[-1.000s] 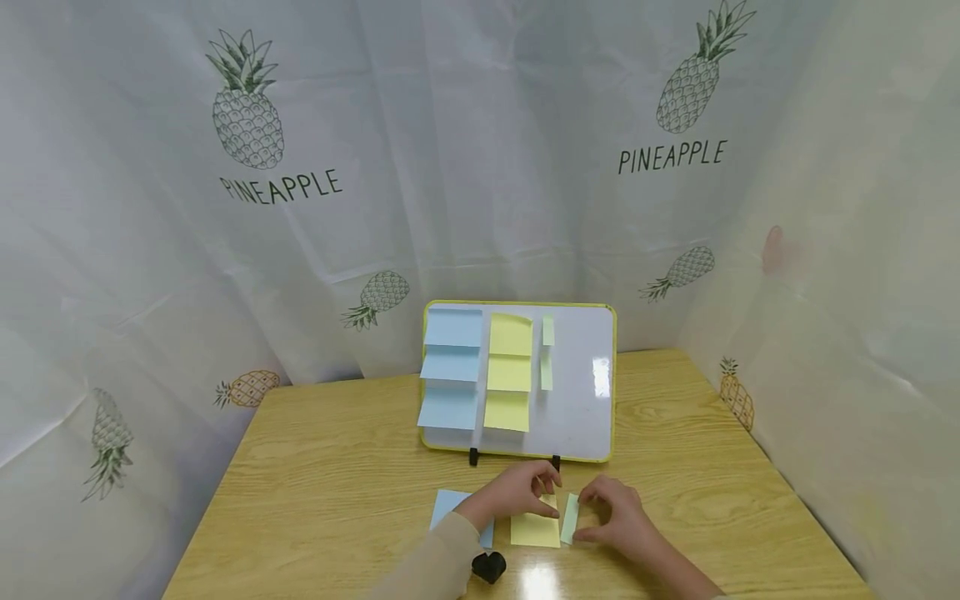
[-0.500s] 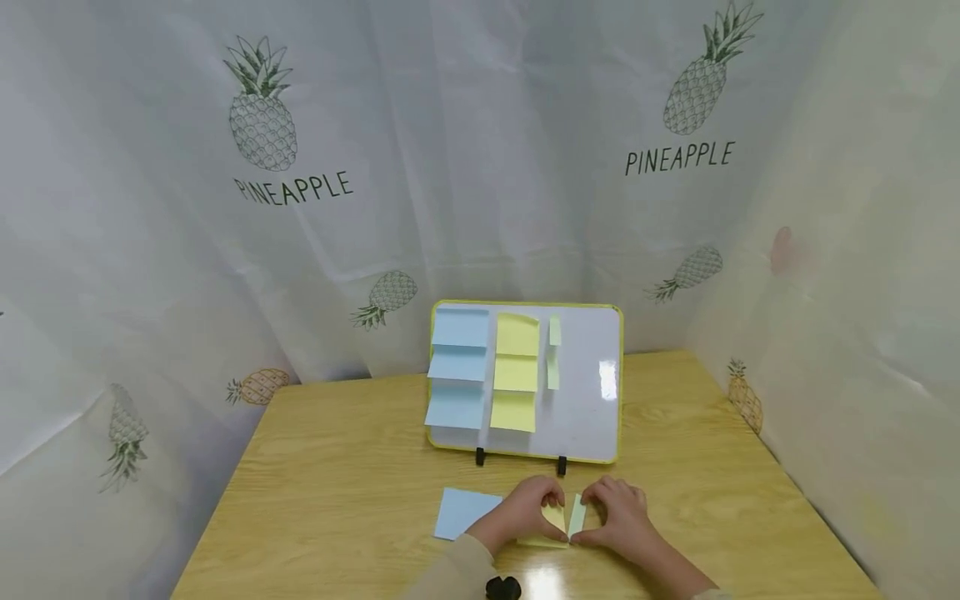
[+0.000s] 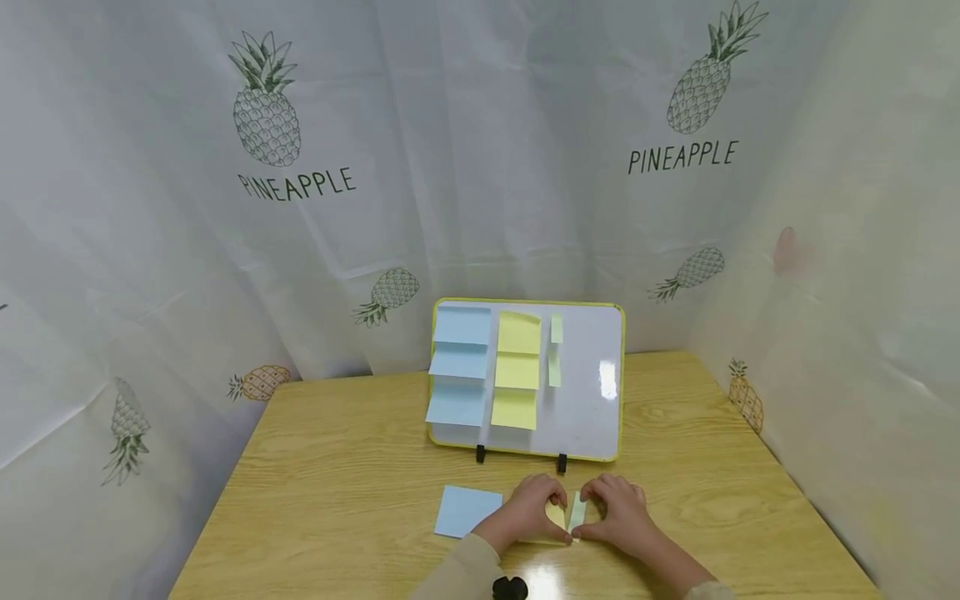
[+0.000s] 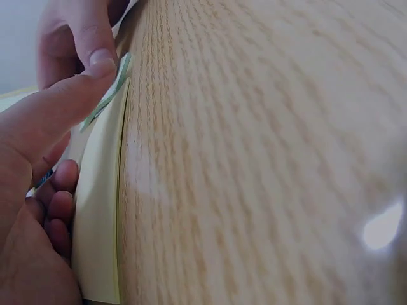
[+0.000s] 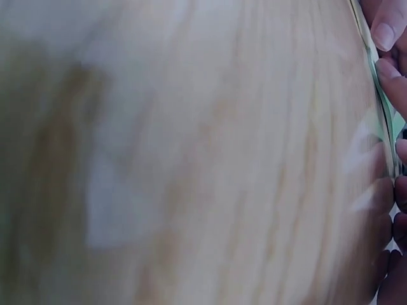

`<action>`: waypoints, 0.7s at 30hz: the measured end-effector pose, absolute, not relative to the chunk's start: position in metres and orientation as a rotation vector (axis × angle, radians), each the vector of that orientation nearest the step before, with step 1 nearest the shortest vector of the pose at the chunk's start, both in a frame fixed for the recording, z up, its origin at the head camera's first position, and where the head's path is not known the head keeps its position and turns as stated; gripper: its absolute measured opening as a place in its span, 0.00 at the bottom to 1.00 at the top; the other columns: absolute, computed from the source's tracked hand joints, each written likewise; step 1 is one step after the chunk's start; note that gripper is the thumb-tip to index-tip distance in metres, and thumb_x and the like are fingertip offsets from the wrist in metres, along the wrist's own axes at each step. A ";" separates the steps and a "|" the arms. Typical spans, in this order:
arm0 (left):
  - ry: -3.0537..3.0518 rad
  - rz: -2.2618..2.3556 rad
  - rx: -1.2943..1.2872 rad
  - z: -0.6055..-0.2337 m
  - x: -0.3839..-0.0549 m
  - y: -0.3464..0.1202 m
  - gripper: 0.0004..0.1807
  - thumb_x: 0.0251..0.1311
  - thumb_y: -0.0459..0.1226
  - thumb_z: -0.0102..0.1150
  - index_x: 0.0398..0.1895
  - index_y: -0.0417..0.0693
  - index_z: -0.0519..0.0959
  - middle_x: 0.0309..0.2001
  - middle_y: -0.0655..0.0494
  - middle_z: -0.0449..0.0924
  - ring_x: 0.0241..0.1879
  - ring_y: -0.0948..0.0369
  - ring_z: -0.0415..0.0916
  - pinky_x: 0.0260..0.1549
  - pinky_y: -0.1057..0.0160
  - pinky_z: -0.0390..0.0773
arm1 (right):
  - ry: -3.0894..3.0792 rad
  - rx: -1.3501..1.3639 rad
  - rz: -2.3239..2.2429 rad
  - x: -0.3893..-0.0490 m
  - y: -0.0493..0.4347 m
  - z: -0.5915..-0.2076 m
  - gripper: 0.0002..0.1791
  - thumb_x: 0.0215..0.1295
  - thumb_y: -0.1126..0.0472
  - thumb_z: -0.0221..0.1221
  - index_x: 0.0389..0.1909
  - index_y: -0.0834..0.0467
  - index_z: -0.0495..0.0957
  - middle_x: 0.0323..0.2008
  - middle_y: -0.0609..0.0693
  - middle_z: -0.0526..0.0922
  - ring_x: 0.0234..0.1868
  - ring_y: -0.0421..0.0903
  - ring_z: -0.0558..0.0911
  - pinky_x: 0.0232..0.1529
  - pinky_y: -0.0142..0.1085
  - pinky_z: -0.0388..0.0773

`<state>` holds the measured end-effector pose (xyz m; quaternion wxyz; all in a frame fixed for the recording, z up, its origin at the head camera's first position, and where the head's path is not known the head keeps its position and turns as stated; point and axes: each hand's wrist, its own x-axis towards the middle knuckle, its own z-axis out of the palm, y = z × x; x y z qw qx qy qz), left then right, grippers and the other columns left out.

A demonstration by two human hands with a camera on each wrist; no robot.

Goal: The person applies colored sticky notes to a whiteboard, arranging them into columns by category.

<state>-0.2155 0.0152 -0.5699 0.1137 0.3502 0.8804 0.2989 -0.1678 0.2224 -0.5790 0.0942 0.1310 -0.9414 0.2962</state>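
Observation:
In the head view a narrow light-green sticky note pad (image 3: 577, 513) stands slightly tilted between both hands. My right hand (image 3: 618, 514) grips it, index finger near the far end and thumb at the near end. My left hand (image 3: 528, 510) arches over the yellow sticky note pad (image 3: 556, 515), its thumb reaching the green pad's near corner. In the left wrist view both thumbs meet at the green strip (image 4: 121, 77), beside the yellow pad (image 4: 98, 203). I cannot tell whether my left hand pinches a sheet. A blue sticky note pad (image 3: 467, 510) lies left of it.
Behind the hands a yellow-edged whiteboard (image 3: 588, 383) leans on black feet (image 3: 562, 464). It bears blue notes (image 3: 459, 360), yellow notes (image 3: 516, 371) and two green strips (image 3: 554, 368). A black heart-shaped object (image 3: 510, 588) is at the near edge. A pineapple-print curtain (image 3: 487, 183) surrounds the wooden table (image 3: 337, 467).
My left hand has moved nearer to the right hand, and its thumb has come to the green pad's near corner. My right hand keeps its grip on the green pad.

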 end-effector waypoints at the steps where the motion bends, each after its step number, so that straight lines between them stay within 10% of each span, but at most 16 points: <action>1: 2.588 0.877 1.023 -0.570 -0.215 0.016 0.22 0.41 0.49 0.80 0.35 0.59 0.76 0.33 0.72 0.65 0.35 0.72 0.62 0.41 0.70 0.66 | -2.794 0.391 0.877 -0.169 0.223 -0.579 0.28 0.33 0.33 0.74 0.34 0.43 0.76 0.31 0.33 0.68 0.37 0.38 0.66 0.43 0.49 0.58; 21: 2.622 0.898 1.048 -0.569 -0.211 0.016 0.21 0.42 0.46 0.80 0.41 0.62 0.83 0.35 0.69 0.69 0.37 0.73 0.62 0.43 0.69 0.65 | -2.847 0.435 1.291 -0.181 0.237 -0.569 0.11 0.53 0.48 0.72 0.33 0.44 0.81 0.30 0.40 0.74 0.34 0.40 0.69 0.42 0.48 0.54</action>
